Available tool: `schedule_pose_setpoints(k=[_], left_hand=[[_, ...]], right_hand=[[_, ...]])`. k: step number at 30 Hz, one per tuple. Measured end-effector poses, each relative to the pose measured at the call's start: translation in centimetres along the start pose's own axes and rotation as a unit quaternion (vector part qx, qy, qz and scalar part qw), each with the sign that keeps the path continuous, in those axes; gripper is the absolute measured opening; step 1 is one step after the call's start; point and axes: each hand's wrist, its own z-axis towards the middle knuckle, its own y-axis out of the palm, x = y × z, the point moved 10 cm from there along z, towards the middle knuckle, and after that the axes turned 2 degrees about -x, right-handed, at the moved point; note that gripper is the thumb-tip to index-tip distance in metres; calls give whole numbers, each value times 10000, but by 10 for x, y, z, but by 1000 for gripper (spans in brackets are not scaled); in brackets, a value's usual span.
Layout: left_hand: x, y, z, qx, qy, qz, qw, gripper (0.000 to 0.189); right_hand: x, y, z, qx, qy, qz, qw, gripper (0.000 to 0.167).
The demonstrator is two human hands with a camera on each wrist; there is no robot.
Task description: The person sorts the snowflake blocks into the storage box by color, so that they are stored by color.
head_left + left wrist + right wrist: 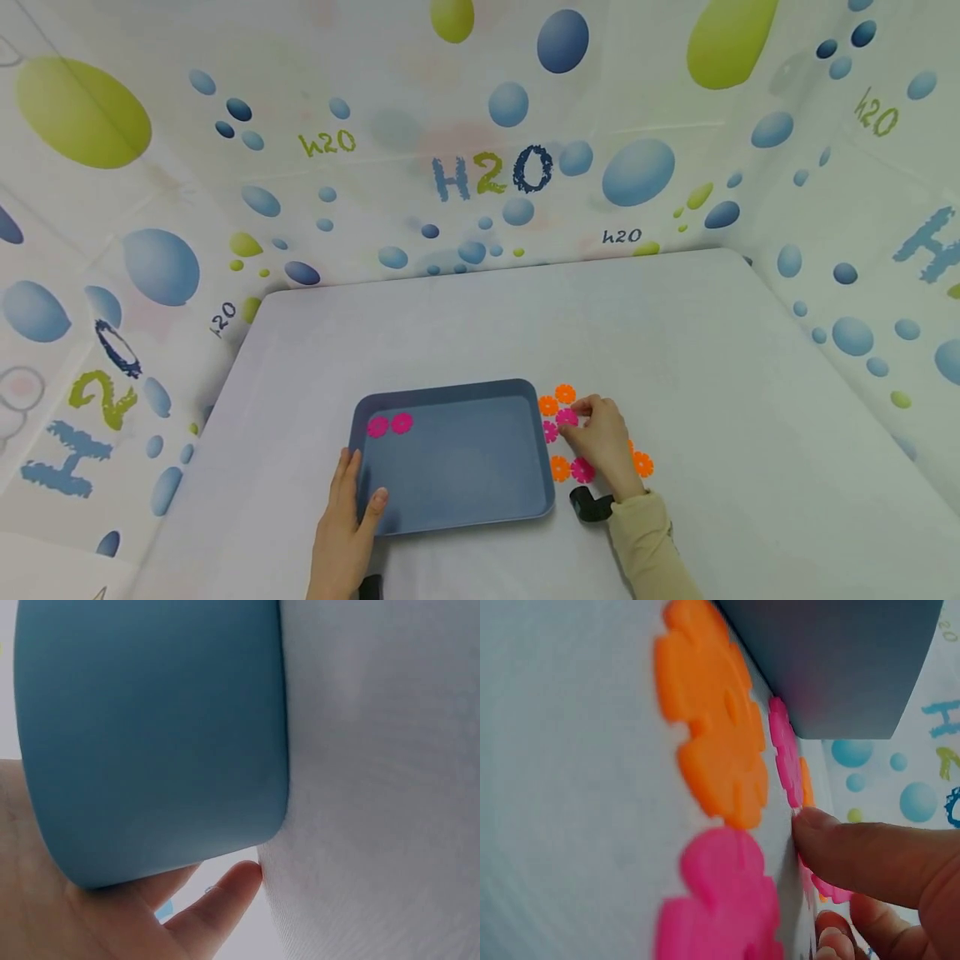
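Observation:
A blue-grey tray (457, 475) lies on the white-covered table, with two pink flower-shaped pieces (390, 425) in its far left corner. My left hand (343, 521) holds the tray's near left side, thumb over the rim and fingers along the outer wall. In the left wrist view the hand (112, 922) is partly hidden behind the tray wall (150, 750). To the right of the tray, my right hand (603, 437) pinches a pink flower-shaped piece (831, 890) between thumb and fingers, low over the table. Orange flower-shaped pieces (712, 712) and other pink ones (582, 470) lie around it.
A small black object (591, 505) shows by the right wrist, another (371, 587) by the left wrist. White sheeting (390, 125) printed with blue and green drops encloses the table (465, 333) at the back and sides.

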Motion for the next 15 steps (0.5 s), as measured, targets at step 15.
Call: schedule_pose_setpoints(k=[15], left_hand=[[3,-2,-1,58,7,3,10000,67]], right_hand=[[-3,3,14,-700,583,2996,9497,32]])
